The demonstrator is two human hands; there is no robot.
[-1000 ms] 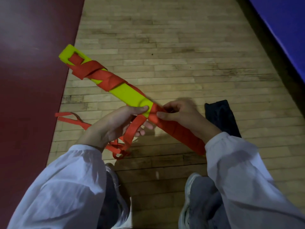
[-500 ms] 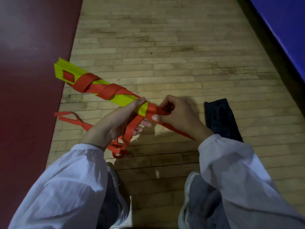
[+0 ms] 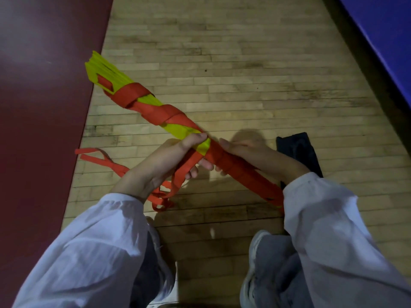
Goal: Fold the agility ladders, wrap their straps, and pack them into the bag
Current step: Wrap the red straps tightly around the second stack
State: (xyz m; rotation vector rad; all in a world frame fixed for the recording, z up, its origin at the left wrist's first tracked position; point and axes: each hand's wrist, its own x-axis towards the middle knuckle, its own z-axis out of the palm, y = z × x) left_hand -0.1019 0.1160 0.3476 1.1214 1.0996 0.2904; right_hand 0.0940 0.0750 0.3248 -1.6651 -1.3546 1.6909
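A bundle of stacked yellow ladder rungs (image 3: 106,70) lies slanted from upper left to lower right above the wooden floor. An orange strap (image 3: 160,111) winds around it, tightly over the lower right half. My left hand (image 3: 164,161) grips the bundle at its middle, thumb on top over the yellow. My right hand (image 3: 249,154) holds the wrapped part just to the right. Loose strap ends (image 3: 104,161) hang under my left hand and trail on the floor. A black bag (image 3: 298,152) lies flat on the floor behind my right wrist.
A dark red mat (image 3: 40,107) covers the floor on the left. A blue padded edge (image 3: 382,41) runs along the upper right. My knees and grey shoes (image 3: 251,274) fill the bottom of the view.
The bundle has turned in my hands, its far end now fanned and edge-on. Its far end has also swung up and to the right. Both hands keep their hold at the middle.
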